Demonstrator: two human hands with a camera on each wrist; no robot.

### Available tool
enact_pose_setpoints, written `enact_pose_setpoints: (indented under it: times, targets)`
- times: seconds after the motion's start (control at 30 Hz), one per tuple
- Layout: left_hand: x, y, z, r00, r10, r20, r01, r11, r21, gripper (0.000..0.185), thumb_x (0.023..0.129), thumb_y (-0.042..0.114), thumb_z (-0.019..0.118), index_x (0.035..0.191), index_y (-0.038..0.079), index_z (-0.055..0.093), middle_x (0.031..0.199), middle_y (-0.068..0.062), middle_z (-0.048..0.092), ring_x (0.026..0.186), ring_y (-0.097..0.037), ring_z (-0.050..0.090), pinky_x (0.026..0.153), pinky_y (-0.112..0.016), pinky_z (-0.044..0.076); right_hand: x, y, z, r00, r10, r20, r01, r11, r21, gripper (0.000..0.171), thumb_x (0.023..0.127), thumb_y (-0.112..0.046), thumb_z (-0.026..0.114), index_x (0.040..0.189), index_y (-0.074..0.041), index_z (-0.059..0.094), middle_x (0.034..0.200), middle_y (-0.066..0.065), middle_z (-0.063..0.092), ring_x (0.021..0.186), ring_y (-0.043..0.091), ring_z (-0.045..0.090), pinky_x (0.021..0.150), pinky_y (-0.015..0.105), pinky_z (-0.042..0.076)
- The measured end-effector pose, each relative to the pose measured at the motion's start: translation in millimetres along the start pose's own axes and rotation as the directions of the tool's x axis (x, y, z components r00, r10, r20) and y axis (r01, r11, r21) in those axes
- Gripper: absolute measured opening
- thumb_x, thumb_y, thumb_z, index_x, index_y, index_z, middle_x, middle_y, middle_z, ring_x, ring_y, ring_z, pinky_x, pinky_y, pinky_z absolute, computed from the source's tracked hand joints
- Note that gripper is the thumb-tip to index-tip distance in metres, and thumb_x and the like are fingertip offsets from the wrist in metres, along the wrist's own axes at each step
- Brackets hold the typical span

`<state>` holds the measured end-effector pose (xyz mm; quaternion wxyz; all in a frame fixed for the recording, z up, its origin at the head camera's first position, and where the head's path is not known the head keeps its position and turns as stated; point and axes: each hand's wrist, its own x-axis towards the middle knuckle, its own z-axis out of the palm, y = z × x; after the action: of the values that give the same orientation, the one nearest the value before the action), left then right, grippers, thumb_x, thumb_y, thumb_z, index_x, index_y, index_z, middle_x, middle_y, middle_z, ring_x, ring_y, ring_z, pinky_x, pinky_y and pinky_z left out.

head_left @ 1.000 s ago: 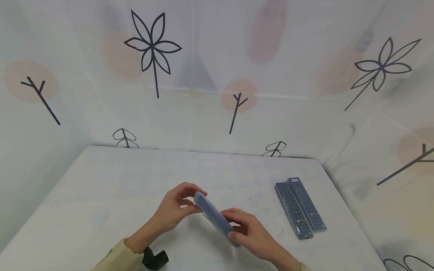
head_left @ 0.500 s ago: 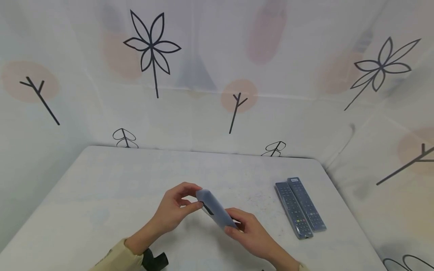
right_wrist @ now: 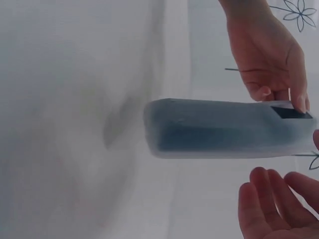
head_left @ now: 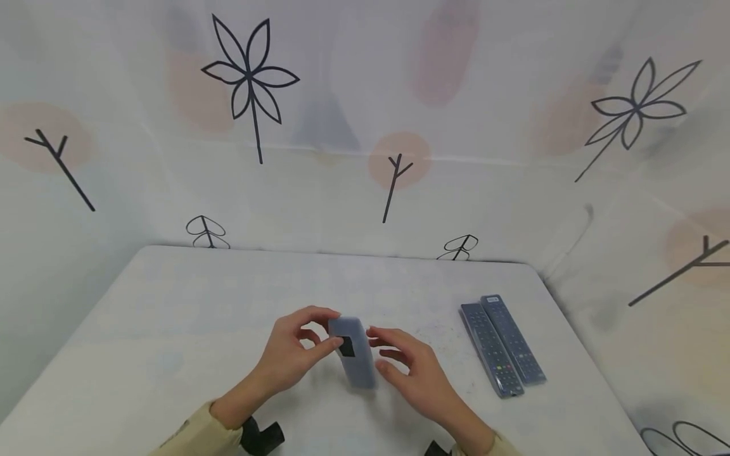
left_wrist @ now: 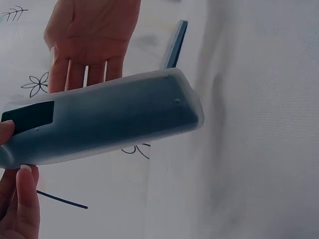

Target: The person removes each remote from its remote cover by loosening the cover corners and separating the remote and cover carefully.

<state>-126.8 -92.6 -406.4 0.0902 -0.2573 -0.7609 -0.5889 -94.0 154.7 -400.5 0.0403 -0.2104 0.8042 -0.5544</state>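
A remote in a grey-blue silicone sleeve (head_left: 355, 354) hangs just above the white table (head_left: 171, 329), its black window facing up. My left hand (head_left: 333, 328) pinches its far end between thumb and fingers. In the left wrist view the sleeved remote (left_wrist: 109, 119) runs across the frame, with the left hand's fingers (left_wrist: 17, 191) at its end. My right hand (head_left: 379, 349) is open beside the remote, fingers spread and not gripping it. The right wrist view shows the sleeved remote (right_wrist: 224, 127) with the left hand (right_wrist: 269, 55) above it and the right hand's fingertips (right_wrist: 274, 199) apart below.
Two dark remotes in clear wrapping (head_left: 502, 345) lie side by side on the table's right part. A cloth printed with flowers and twigs (head_left: 365, 126) walls in the back and sides. Black wrist straps (head_left: 259, 437) show at the bottom edge.
My right hand has let go of the remote's near end and opened beside it. The remote has swung to point more toward me, held by the left hand alone.
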Motion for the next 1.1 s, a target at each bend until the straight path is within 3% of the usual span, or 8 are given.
enact_pose_setpoints:
  times: [0.2, 0.43, 0.63, 0.9, 1.1]
  targets:
    - [1.1, -1.7, 3.7, 0.999, 0.053, -0.014, -0.052, 0.997, 0.053, 0.037, 0.084, 0.011, 0.082, 0.117, 0.016, 0.068, 0.106, 0.005, 0.068, 0.092, -0.015, 0.061, 0.064, -0.029, 0.055, 5.3, -1.7, 2.8, 0.988, -0.109, -0.110, 0.112, 0.994, 0.016, 0.052, 0.093, -0.001, 0.068, 0.141, -0.017, 0.055, 0.135, 0.007, 0.059, 0.116, 0.021, 0.061, 0.096, 0.035, 0.050]
    - [3.1, -5.8, 6.7, 0.991, 0.131, -0.038, -0.127, 0.986, 0.108, 0.041, 0.080, 0.006, 0.083, 0.117, 0.015, 0.067, 0.102, 0.003, 0.068, 0.087, -0.015, 0.061, 0.060, -0.028, 0.055, 16.2, -3.3, 13.9, 0.953, -0.224, -0.206, 0.230, 0.973, 0.005, 0.049, 0.093, -0.004, 0.069, 0.140, -0.013, 0.056, 0.131, 0.008, 0.061, 0.115, 0.026, 0.061, 0.094, 0.037, 0.051]
    - [6.9, -9.3, 11.3, 0.985, 0.168, -0.046, -0.160, 0.976, 0.144, 0.042, 0.079, 0.003, 0.084, 0.116, 0.010, 0.067, 0.100, 0.002, 0.068, 0.085, -0.016, 0.060, 0.059, -0.029, 0.054, 21.8, -6.4, 20.3, 0.926, -0.273, -0.259, 0.280, 0.960, -0.011, 0.046, 0.091, 0.000, 0.070, 0.135, -0.010, 0.058, 0.129, 0.006, 0.062, 0.115, 0.025, 0.059, 0.092, 0.038, 0.053]
    - [16.5, -8.5, 7.3, 0.970, 0.243, -0.028, -0.234, 0.956, 0.179, 0.040, 0.081, 0.006, 0.082, 0.116, 0.015, 0.067, 0.098, 0.006, 0.066, 0.084, -0.013, 0.058, 0.060, -0.027, 0.054, 31.7, -5.7, 23.9, 0.892, -0.346, -0.289, 0.332, 0.938, -0.101, 0.042, 0.087, 0.005, 0.073, 0.127, -0.007, 0.065, 0.123, 0.005, 0.063, 0.109, 0.023, 0.061, 0.087, 0.037, 0.053]
    - [21.2, -11.7, 8.0, 0.959, 0.285, -0.013, -0.275, 0.937, 0.215, 0.038, 0.082, 0.007, 0.082, 0.116, 0.013, 0.067, 0.098, 0.005, 0.066, 0.083, -0.013, 0.058, 0.060, -0.027, 0.053, 37.5, -12.6, 25.6, 0.861, -0.393, -0.322, 0.356, 0.919, -0.171, 0.039, 0.080, 0.015, 0.073, 0.116, 0.003, 0.067, 0.115, 0.014, 0.065, 0.103, 0.027, 0.062, 0.081, 0.040, 0.055]
